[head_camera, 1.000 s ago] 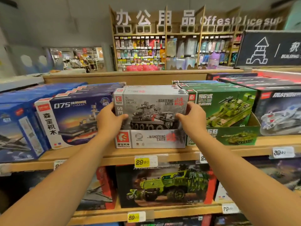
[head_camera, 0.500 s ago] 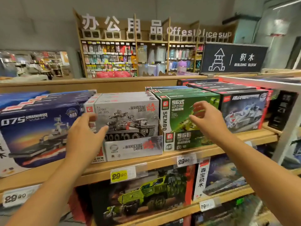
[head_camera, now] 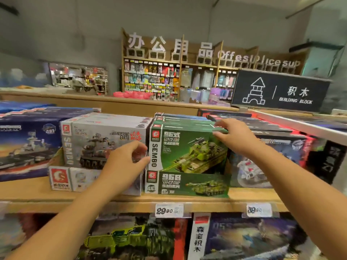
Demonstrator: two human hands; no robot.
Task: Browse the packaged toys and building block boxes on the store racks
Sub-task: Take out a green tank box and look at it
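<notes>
- Head view: green tank box (head_camera: 189,147) stands upright, front face out, in a cut-down display tray (head_camera: 187,183) on the wooden shelf (head_camera: 26,194), centre of frame. Packed face-forward so the picture and name read from the aisle.
- Right hand (head_camera: 232,136) at 2 o'clock from the box centre, fingers curled over the top right corner, thumb on the front face. Half closed, touching; looks like the start of a grip, box not lifted.
- Left hand (head_camera: 125,162) at 9 o'clock of the green box, fingers loosely bent, fingertips at its left edge where it meets the grey box (head_camera: 101,141). Whether it presses the box or only nears it, cannot tell. Holds nothing.
- One hand each side: likely to pinch the box by its ends and slide it out of the tight row.
- More identical boxes stacked behind, so the front one should come out alone.
- Price tag (head_camera: 169,210) on the shelf lip at 6 o'clock. Blue ship box (head_camera: 24,143) at 9 o'clock, building block sign (head_camera: 279,91) at 1 o'clock.
</notes>
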